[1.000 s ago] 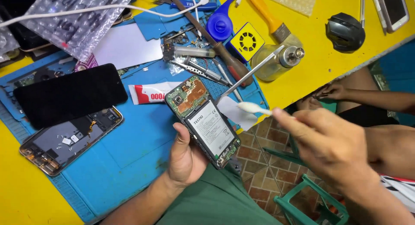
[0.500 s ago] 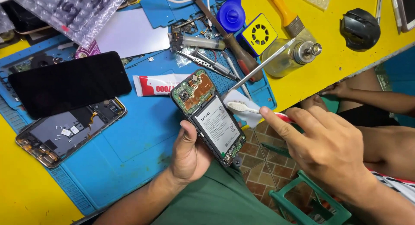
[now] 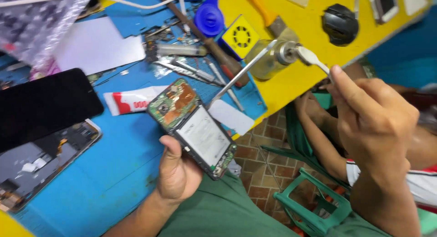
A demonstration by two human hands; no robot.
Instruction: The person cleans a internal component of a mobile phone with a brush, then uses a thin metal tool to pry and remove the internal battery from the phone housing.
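**Opened phone in my left hand, brush in my right**

The opened phone (image 3: 193, 127) sits tilted above the blue mat (image 3: 114, 173), clamped in my left hand (image 3: 177, 171). My right hand (image 3: 373, 123), well apart, pinches a small brush (image 3: 312, 58) beside the pump bottle (image 3: 273, 57).

Single head-worn view, looking steeply down from close range onto the table (image 3: 291, 78) edge and both hands.
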